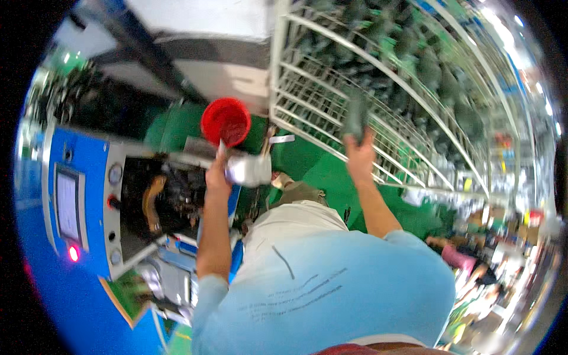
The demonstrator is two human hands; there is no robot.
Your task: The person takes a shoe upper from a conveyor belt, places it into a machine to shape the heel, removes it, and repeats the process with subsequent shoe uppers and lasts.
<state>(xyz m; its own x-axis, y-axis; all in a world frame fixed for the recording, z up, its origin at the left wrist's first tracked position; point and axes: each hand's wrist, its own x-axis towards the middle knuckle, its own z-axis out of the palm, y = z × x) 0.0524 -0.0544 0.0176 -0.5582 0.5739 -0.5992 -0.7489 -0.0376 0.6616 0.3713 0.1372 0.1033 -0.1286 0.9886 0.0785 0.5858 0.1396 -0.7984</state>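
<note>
My right hand (360, 158) is raised in front of the wire rack, closed on a dark grey-green elongated piece (355, 115) that points away from me. Motion blur hides its exact kind. My left hand (218, 174) is just on the near side of a red bucket (226, 121), its fingers closed. A thin pale tip (222, 145) sticks up from those fingers; what it belongs to cannot be made out. Right beside this hand is a blurred white-and-grey block-like thing (249, 170), and whether the hand touches it is unclear.
A white wire rack (337, 127) stands ahead and right, its upper shelf loaded with many dark shapes (426, 71). On the left is a blue machine (83, 154) with a screen, gauges and a lit red lamp (73, 253). Another person in pink (458, 258) is at far right.
</note>
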